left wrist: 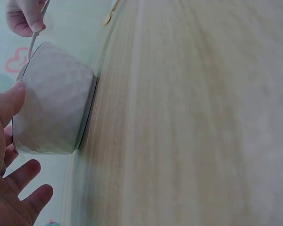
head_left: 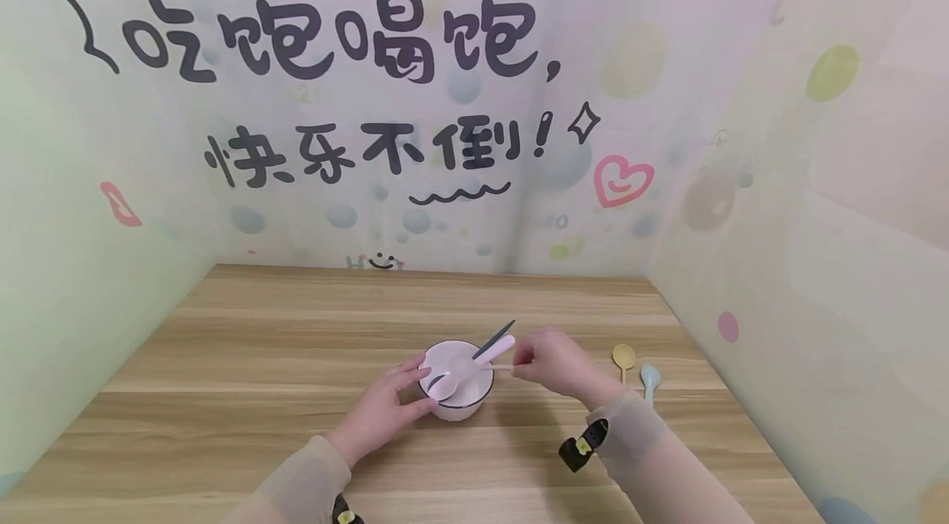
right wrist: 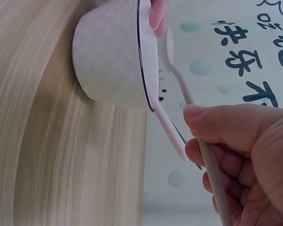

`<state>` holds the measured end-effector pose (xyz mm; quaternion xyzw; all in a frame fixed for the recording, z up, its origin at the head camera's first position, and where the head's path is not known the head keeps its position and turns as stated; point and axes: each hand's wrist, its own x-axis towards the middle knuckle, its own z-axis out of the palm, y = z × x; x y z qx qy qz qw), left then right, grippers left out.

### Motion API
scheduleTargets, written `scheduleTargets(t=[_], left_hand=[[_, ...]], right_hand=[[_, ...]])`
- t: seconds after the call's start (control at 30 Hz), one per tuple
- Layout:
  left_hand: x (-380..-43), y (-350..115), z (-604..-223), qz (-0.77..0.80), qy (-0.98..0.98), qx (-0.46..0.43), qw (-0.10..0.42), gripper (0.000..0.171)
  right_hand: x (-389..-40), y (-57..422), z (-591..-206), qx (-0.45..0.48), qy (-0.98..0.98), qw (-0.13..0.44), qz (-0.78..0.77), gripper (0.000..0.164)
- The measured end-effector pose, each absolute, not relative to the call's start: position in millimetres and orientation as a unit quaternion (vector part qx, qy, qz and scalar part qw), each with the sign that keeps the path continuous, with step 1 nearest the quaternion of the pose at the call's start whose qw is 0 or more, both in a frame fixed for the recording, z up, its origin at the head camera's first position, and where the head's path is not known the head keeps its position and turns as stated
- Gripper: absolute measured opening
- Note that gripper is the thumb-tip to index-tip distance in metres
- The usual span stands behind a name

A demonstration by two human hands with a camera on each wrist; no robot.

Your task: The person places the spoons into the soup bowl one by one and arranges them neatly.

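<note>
While the left hand [head_left: 383, 407] holds the bowl [head_left: 455, 411] at its left side, thumb and forefinger curved to the rim and the lower fingers spread loosely apart, the right hand [head_left: 554, 362] is just across from it. That one has a pale spoon [right wrist: 212, 173] pinched firmly between thumb and curled fingers, its head out over the bowl. The bowl sits upright on the table [head_left: 319, 318], and a pink spoon [head_left: 494, 350] and a dark utensil [head_left: 497, 337] lean in it, handles poking past the rim at the far right. Beyond the right wrist I see a yellow spoon [head_left: 624, 357] and a blue spoon [head_left: 650, 377] lying close together, not touching. Dark lettering [head_left: 334, 38] runs across the wall behind.
</note>
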<state>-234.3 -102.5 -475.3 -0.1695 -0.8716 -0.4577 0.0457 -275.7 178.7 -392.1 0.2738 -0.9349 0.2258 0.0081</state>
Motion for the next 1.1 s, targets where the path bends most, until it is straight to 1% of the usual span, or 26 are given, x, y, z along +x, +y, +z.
scheduleTargets(t=[0.3,0.77,1.1], left_hand=[[-235.3,-102.9,-476.5,-0.457,-0.872,-0.171,0.048,0.055],[-235.2,-102.4,-476.2,-0.462,-0.869,-0.168,0.049,0.055],[-235.1,-102.8,-476.7,-0.461,-0.870,-0.168,0.052,0.055]], right_hand=[[-277.4,172.8,-392.1,0.281,-0.942,-0.005,0.185,0.018],[-280.4,159.2,-389.7,0.317,-0.941,0.009,0.122,0.020],[-281.9,152.4,-390.6,0.325,-0.941,0.015,0.098,0.021]])
